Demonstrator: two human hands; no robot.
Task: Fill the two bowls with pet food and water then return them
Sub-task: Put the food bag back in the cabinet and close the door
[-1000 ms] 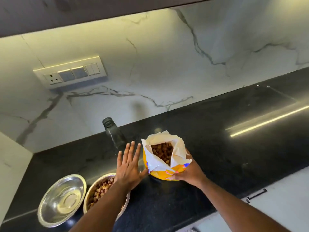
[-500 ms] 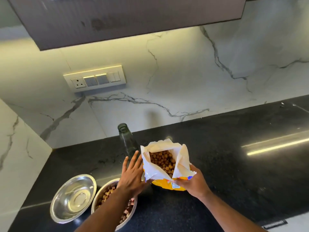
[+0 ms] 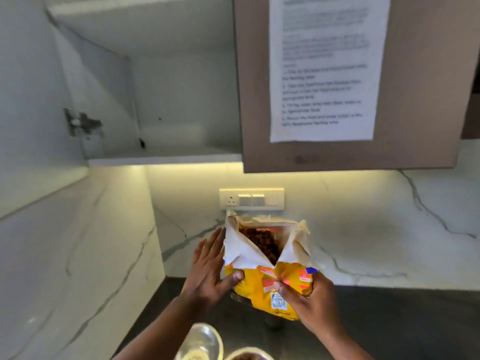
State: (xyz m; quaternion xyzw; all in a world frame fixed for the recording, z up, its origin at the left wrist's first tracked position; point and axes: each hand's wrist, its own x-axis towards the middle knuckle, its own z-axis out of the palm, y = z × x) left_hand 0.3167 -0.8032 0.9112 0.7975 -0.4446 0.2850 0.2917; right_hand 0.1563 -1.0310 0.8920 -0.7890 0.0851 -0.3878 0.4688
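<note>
Peeking in at the bottom edge were two steel bowls [image 3: 200, 344], one with kibble. Above the dark counter [image 3: 389, 320], the right hand [image 3: 311, 302] pinched the open yellow food bag [image 3: 262, 284], while the left hand [image 3: 207, 268] pressed its side, fingers straight. Beyond stood an open cabinet [image 3: 166, 157].

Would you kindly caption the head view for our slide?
Both hands lift the open pet food bag toward the open cabinet, two bowls below.
</note>
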